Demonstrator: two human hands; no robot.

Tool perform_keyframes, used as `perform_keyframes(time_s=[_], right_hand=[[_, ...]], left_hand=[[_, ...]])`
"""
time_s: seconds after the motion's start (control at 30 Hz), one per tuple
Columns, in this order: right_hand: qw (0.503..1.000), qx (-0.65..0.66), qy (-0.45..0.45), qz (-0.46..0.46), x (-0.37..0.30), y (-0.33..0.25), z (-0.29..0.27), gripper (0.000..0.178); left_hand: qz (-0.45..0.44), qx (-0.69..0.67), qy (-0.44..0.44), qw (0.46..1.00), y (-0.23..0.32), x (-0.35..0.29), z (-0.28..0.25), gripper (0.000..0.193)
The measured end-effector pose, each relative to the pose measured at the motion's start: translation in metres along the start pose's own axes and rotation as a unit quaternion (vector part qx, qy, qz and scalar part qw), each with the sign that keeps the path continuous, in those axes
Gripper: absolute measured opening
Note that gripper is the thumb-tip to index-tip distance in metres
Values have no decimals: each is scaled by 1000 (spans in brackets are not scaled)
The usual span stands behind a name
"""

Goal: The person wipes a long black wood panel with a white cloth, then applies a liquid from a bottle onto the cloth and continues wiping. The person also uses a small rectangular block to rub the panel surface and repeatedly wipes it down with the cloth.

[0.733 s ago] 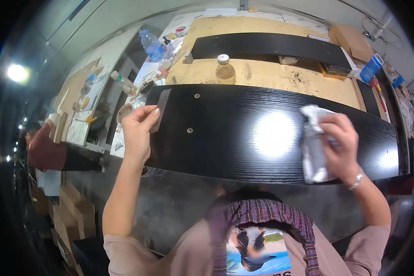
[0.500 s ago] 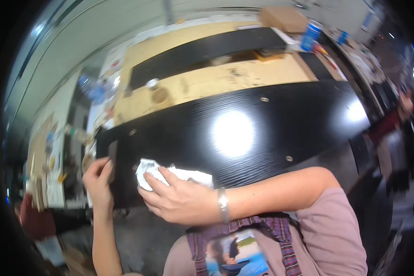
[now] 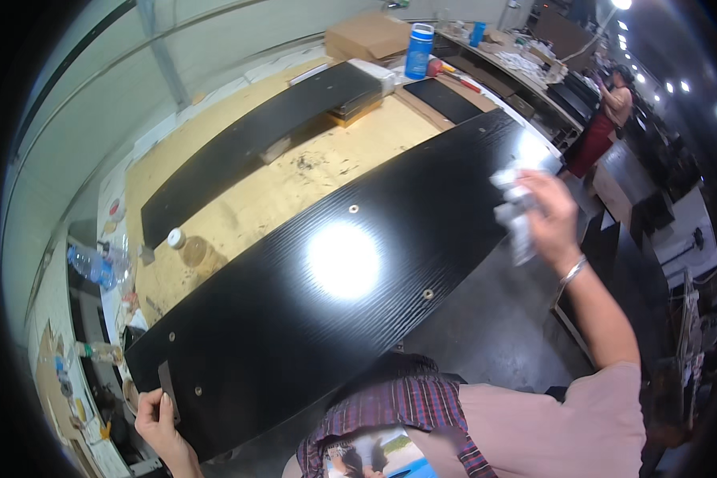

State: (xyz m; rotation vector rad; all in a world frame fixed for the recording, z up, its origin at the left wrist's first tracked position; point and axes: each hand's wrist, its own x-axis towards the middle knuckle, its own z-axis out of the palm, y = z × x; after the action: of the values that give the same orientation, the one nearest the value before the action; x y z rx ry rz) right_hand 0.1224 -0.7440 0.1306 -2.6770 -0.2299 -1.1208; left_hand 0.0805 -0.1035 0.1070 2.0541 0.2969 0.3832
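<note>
A long black board (image 3: 271, 334) with a wood-grain surface lies slantwise in front of me, with several brass-coloured round fittings set in its face. At the board's far right end, my right hand (image 3: 551, 215) is closed around a crumpled white cloth (image 3: 515, 213); both are slightly blurred. Part of the cloth hangs past the board's near edge. Down at the left end, my left hand (image 3: 159, 421) pinches a thin, flat, dark strip (image 3: 166, 379) between thumb and fingers. That strip lies over the board's surface near two of the fittings.
Behind the board, a second curved black panel (image 3: 247, 135) rests raised on blocks on a yellowish table (image 3: 239, 215). A bottle of amber liquid (image 3: 195, 251), a blue canister (image 3: 419, 52) and a cardboard box (image 3: 366, 36) stand there. Another person (image 3: 605, 119) stands at the far right.
My right hand has swept the cloth from the board's left part to its far right end. My left hand still pinches the strip. The view has turned, so the board now slants.
</note>
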Motion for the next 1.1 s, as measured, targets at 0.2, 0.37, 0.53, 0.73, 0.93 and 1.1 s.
perform_keyframes(time_s=[0.2,0.37,0.53,0.73,0.93,1.1], right_hand=[[949,155,-200,-190,6,-142,52,39],[990,-57,-127,24,0,14,36,26],[944,-210,-145,211,0,165,7,30],[959,-173,-143,171,28,228,25,26],[986,-56,-115,103,18,238,12,27],[995,-14,-65,78,15,252,8,32]], left_hand=[[40,65,-13,997,-2,11,-3,10],[52,83,-19,995,4,-4,0,7],[-3,41,31,999,37,-14,28,12],[359,207,-67,907,135,-32,182,13],[508,225,-147,818,210,-16,369,22],[494,239,-82,832,233,30,436,17]])
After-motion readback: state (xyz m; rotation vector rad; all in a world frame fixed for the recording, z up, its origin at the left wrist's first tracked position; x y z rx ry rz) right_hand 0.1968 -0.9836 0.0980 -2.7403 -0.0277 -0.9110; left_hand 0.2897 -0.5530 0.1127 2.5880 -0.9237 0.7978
